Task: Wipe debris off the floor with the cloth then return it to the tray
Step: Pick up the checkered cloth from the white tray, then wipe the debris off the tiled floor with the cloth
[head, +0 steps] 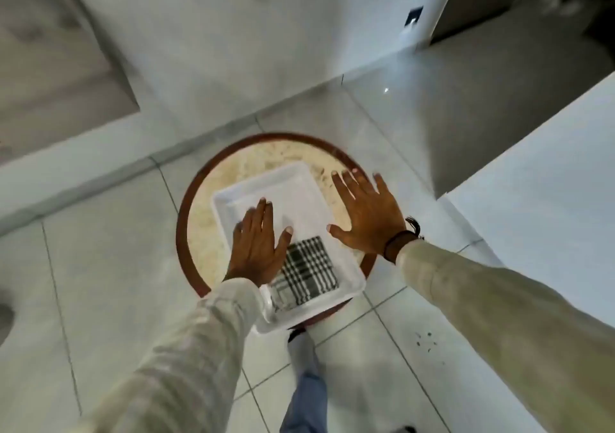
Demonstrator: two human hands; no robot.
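While both hands hovered flat and empty, left hand [256, 246] and right hand [366, 216], the checked cloth [307, 271] lay folded in the white tray [293, 179] on the round tabletop [206, 233]; debris [427, 341] dotted the floor [106, 283].

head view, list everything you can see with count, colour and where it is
tray: one, white, on the round table
cloth: one, black and white checked, folded in the tray's near end
round table: one, cream top with red-brown rim, on the floor
debris: a few dark specks, on the floor tiles right of the table
floor: pale glossy tiles
left hand: open, flat over the tray's left side
right hand: open, flat over the tray's right edge, dark wristband
sleeves: two, cream
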